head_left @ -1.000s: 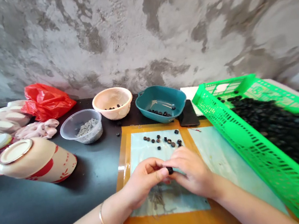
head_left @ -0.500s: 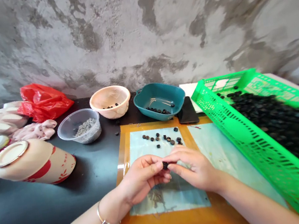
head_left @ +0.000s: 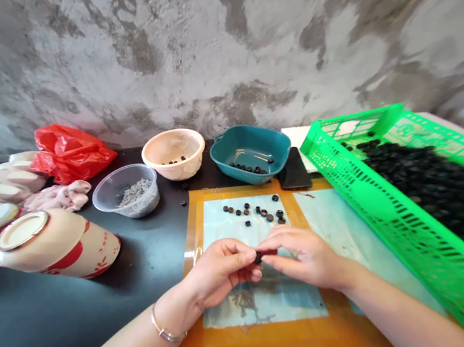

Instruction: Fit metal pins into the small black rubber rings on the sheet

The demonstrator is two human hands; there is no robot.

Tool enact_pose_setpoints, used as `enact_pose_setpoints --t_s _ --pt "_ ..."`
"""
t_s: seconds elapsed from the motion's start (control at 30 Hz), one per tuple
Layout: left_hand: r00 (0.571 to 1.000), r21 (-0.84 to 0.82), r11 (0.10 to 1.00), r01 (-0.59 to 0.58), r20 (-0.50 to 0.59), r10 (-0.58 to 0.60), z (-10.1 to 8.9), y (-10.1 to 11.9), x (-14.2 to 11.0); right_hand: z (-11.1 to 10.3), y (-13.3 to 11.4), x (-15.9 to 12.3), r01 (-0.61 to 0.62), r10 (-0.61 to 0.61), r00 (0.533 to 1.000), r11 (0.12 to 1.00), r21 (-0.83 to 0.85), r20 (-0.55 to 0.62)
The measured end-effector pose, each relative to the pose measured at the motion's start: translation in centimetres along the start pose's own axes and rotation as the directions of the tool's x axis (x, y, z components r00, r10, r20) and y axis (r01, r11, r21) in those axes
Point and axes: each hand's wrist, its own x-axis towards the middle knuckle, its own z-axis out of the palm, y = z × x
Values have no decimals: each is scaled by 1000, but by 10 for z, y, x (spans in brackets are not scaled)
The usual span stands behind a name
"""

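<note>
Small round black piece [head_left: 257, 257] pinched between both hands.
By nearly closed left fingertips [head_left: 226, 270] and loosely curled right hand [head_left: 303, 256], it is held.

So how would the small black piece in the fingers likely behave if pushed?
The small black piece looks stiff, with no bend visible between the left hand and right hand. It is probably light, being small enough to pinch. Its outline seems rounded, so it might roll if set on edge.

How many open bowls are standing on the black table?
3: the clear bowl at left, the peach bowl in the middle, and the teal bowl at right, nearest the green crate.
</note>
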Motion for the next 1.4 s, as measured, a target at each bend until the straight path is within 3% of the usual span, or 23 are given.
enact_pose_setpoints --t_s 0.37,0.67,0.87,1.0,1.2,1.4 --pt "998 128 992 -15 -51 22 1 -1 -1 6 0 -4 80 -81 997 992 -96 -13" --pt "995 -43 996 -82 -64 79 5 -1 1 10 9 -4 51 -54 995 998 -37 -86" --pt "995 -109 990 -86 -65 80 7 -7 0 18 9 -2 -7 -9 995 986 -164 -95" --pt "998 -108 993 -51 -49 46 7 -8 0 17 9 -2 72 -95 989 979 -191 -115" --pt "985 -53 995 -84 -153 75 8 -2 -1 9 3 -4 136 -158 982 971 -196 -105" --pt "978 -12 995 -103 -183 99 8 3 -1 6 -3 -3 198 -225 967 959 -202 -118"
